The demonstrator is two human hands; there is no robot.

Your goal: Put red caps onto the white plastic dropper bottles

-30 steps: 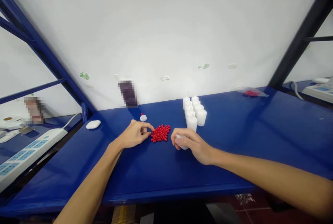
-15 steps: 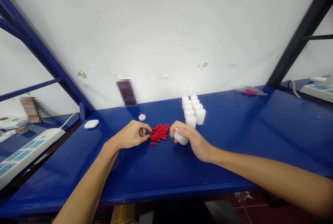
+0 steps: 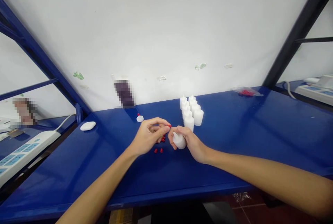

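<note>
Across the blue tabletop (image 3: 229, 126), the right hand (image 3: 196, 144) was curled around a tilted bottle (image 3: 180, 142), and the left hand (image 3: 145, 138) was nearly closed, fingertips pinching a red cap (image 3: 169, 126) near the nozzle (image 3: 175, 134). White bottles (image 3: 189, 123) stood just beyond. The held one looked light, smooth and probably squeezable, best gripped round its body; the cap seemed stiff, easily dropped, best pinched by its sides. Loose red caps (image 3: 161, 150) lay by the left hand.

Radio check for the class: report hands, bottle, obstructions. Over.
Left hand pinching red cap. Right hand holding white bottle, tilted, nozzle bare. Nothing visible between cap and nozzle.
</note>
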